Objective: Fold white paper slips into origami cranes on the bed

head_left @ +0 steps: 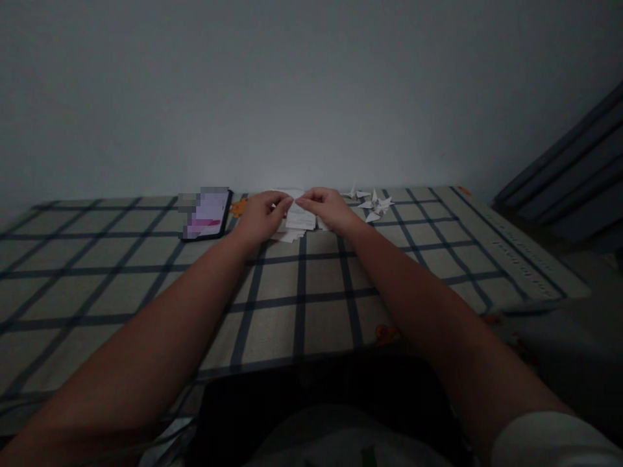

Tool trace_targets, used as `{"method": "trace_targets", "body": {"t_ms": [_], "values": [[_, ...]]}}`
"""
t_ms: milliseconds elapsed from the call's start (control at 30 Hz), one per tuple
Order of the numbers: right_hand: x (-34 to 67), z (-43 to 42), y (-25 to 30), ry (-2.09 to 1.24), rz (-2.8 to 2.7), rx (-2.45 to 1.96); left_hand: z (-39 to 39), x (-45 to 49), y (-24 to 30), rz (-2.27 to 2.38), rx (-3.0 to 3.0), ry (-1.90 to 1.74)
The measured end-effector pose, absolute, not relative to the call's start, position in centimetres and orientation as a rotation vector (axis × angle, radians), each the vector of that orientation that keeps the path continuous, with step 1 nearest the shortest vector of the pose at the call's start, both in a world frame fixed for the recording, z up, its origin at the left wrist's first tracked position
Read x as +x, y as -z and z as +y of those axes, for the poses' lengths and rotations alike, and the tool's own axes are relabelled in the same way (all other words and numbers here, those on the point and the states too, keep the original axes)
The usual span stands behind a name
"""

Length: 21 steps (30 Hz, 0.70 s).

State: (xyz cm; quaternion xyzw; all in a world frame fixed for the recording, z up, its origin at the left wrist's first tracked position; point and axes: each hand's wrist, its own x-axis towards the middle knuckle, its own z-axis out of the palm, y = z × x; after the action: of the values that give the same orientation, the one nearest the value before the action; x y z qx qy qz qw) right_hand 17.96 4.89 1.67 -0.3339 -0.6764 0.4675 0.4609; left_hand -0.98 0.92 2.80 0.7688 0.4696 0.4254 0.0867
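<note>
Both hands [298,215] seemingly pinching paper [300,218]

Dim, murky indoor light, bluish cast, brightest on the far wall, soft grainy detail

Checked cloth [302,305] over the surface, lit phone [208,214] lying flat, small folded paper cranes [376,206] clustered near the wall [311,91]

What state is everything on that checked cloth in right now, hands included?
Left hand: grip shut on paper sheet.
Right hand: grip shut on paper sheet.
Paper sheet: held over the paper stack, partly folded.
Paper stack: lying flat, loose.
Phone: flat, screen lit.
Folded paper cranes: finished, clustered.
</note>
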Motion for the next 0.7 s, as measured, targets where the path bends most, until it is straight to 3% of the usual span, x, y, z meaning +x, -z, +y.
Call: {"method": "trace_targets", "body": {"t_ms": [333,700], "values": [[18.3,4.5,-2.4,-1.319,-1.583,-0.867,2.4,-2.1,-1.8,1.351,2.084,-1.386],[18.8,4.3,-2.6,-1.344,-1.479,-0.899,3.6,-1.4,-1.9,1.241,1.197,-1.458]]}}
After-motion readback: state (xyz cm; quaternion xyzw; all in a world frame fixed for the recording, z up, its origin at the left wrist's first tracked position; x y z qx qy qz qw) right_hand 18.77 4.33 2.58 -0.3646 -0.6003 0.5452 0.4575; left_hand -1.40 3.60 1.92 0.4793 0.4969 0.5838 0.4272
